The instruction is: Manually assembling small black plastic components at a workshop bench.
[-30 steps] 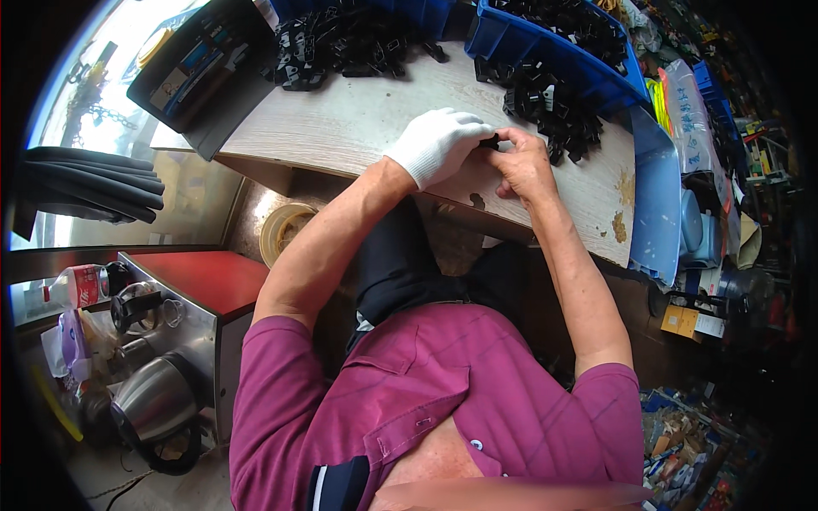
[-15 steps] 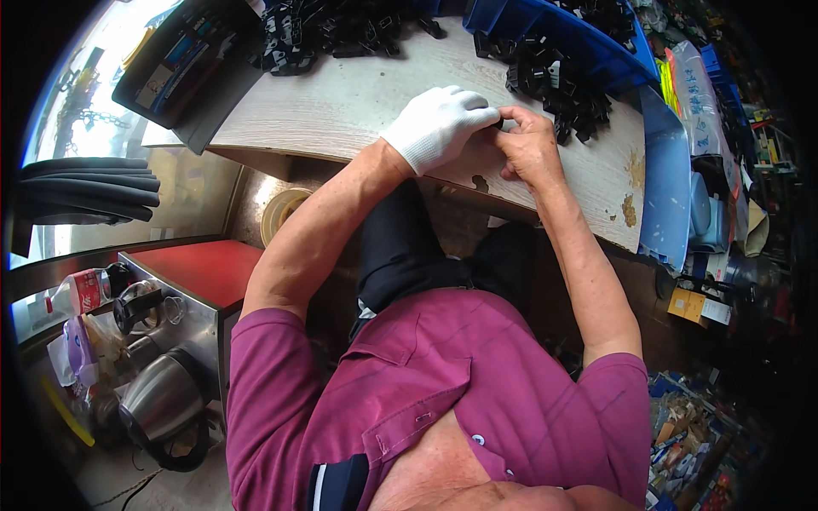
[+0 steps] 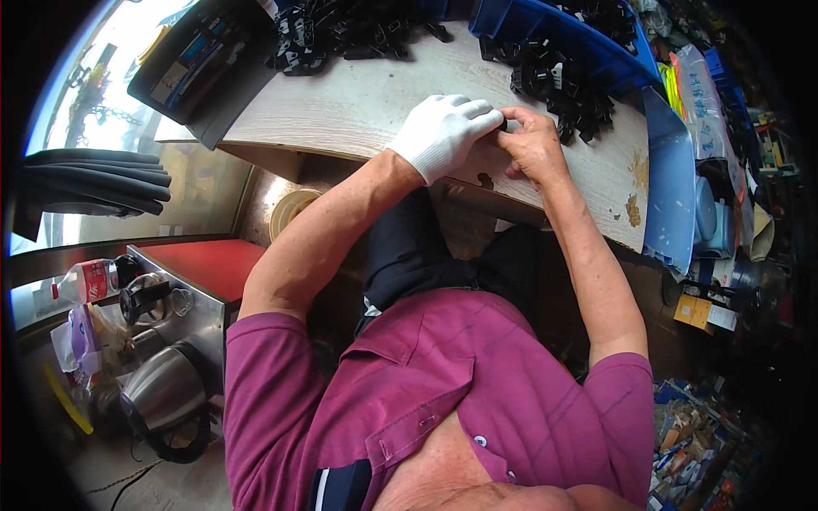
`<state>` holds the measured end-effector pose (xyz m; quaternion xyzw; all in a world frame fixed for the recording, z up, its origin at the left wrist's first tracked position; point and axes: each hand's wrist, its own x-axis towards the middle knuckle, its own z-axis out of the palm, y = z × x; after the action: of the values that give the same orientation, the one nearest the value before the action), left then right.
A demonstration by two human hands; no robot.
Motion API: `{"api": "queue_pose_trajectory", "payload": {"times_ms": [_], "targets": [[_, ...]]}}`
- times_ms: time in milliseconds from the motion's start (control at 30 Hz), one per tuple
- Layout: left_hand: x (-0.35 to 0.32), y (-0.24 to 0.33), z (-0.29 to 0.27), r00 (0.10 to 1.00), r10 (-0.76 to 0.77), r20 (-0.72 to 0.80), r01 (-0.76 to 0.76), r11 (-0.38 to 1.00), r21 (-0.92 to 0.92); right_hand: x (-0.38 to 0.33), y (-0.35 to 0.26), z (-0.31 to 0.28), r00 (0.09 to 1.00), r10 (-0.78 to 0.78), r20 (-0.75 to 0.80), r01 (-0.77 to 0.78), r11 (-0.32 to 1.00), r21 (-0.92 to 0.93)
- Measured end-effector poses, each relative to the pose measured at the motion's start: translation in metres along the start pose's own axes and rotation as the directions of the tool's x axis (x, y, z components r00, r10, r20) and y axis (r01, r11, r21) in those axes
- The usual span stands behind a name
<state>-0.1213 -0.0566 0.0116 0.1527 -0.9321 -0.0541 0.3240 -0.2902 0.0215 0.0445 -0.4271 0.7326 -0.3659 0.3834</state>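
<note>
White-gloved left hand (image 3: 445, 132) and bare right hand (image 3: 535, 143) pinched together on small black part (image 3: 503, 125), mostly hidden by fingertips, black clips pile (image 3: 562, 89) at one o'clock, wooden bench (image 3: 358, 106)

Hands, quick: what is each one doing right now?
Left hand, white glove: fingers pinched on a small black part.
Right hand, bare: pinching the same part.

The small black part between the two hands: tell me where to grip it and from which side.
Grip the small black part at its two ends, hedged: it is tiny and mostly hidden, pinched between the gloved left hand and bare right hand. Come from each side, fingertips meeting above the wooden table.
</note>
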Motion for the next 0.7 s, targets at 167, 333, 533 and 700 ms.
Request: {"api": "queue_pose_trajectory", "payload": {"times_ms": [167,333,533,700], "targets": [[-0.006,0.005,-0.004,0.999,-0.046,0.023,0.046,0.999,0.008,-0.001,0.0,0.002,1.0,-0.01,0.019,0.01,1.0,-0.021],[-0.009,0.01,-0.008,0.998,-0.06,-0.01,0.061,0.997,0.049,0.0,0.002,0.002,0.999,-0.031,0.018,0.033,0.996,-0.082],[-0.017,0.011,-0.007,0.996,-0.084,-0.024,0.086,0.994,0.069,0.006,0.004,0.003,0.995,-0.08,0.053,0.085,0.99,-0.115],[-0.016,0.01,-0.005,0.995,-0.09,-0.042,0.092,0.995,0.026,0.005,0.001,0.006,0.993,-0.11,0.033,0.114,0.981,-0.155]]}}
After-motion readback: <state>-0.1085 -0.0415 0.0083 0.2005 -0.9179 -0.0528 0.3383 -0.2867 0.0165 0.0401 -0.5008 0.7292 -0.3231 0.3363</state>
